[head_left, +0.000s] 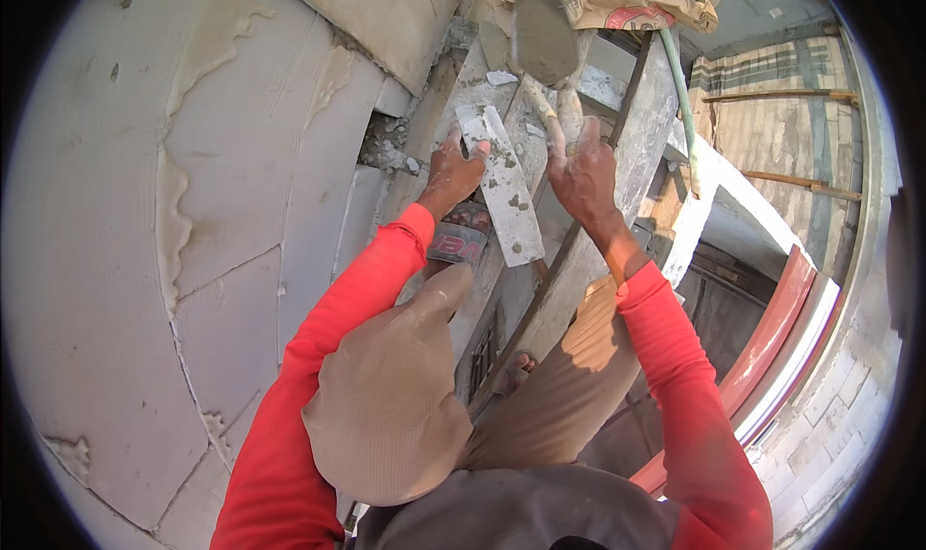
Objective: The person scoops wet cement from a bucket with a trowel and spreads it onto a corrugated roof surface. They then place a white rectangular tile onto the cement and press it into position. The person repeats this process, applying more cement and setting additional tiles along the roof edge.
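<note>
My left hand (pixel 453 174) grips the edge of a narrow, pale flat strip (pixel 511 198) spotted with grey mortar, its thumb lying on the upper face. The strip slants from the hand down toward my feet. To its right, my right hand (pixel 586 179) is closed around the mortar-smeared handle of a trowel (pixel 547 34). The trowel's grey, coated blade points away from me, toward the top of the view. Fingers of both hands are dusted white.
A wall of large pale blocks (pixel 231 145) with mortar squeezed from its joints rises on the left. Dusty wooden planks (pixel 627 174) lie under me, gaps between them. A crumpled bag (pixel 617 0) lies at the far end. A green pole (pixel 680 97) leans at right, near a red beam (pixel 772 328).
</note>
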A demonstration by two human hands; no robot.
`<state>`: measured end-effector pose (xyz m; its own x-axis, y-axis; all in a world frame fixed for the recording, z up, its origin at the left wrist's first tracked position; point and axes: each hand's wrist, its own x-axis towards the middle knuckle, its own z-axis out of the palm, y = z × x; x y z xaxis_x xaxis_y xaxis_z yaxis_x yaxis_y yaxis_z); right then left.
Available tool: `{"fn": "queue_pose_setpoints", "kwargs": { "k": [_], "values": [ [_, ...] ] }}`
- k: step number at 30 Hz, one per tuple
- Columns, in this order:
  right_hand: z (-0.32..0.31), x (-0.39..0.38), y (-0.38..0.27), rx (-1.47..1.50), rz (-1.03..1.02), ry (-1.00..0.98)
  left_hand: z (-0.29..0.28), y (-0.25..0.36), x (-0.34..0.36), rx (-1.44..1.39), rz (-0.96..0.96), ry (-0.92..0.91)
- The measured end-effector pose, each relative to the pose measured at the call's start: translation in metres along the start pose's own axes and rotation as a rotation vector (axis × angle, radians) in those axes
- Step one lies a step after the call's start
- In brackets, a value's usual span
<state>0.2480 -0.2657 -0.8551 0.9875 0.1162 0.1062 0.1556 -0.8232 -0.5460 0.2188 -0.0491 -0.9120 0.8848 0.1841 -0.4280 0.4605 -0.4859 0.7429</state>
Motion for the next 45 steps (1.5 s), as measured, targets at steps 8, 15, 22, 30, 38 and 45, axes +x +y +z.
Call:
{"fn": "queue_pose_setpoints", "kwargs": {
  "k": [8, 15, 22, 30, 38, 45],
  "values": [
    [-0.043, 0.041, -0.046, 0.334, -0.06, 0.182, -0.005, -0.018, 0.006, -0.055, -0.006, 0.011],
    [0.003, 0.034, -0.004, -0.035, -0.165, -0.228, -0.014, -0.023, 0.03, -0.073, 0.065, 0.081],
    [0.033, -0.002, 0.03, -0.315, -0.129, -0.442, -0.003, -0.009, 0.0, -0.02, -0.046, -0.034],
    [-0.012, 0.041, -0.037, -0.024, -0.202, 0.18, -0.007, -0.025, 0.006, -0.051, -0.013, -0.003],
    [-0.01, 0.033, -0.028, -0.059, -0.089, -0.074, 0.005, -0.037, -0.01, -0.041, -0.049, -0.031],
    [0.03, -0.013, 0.026, -0.298, -0.17, -0.445, -0.005, -0.044, 0.011, -0.158, -0.073, -0.07]
  ]
}}
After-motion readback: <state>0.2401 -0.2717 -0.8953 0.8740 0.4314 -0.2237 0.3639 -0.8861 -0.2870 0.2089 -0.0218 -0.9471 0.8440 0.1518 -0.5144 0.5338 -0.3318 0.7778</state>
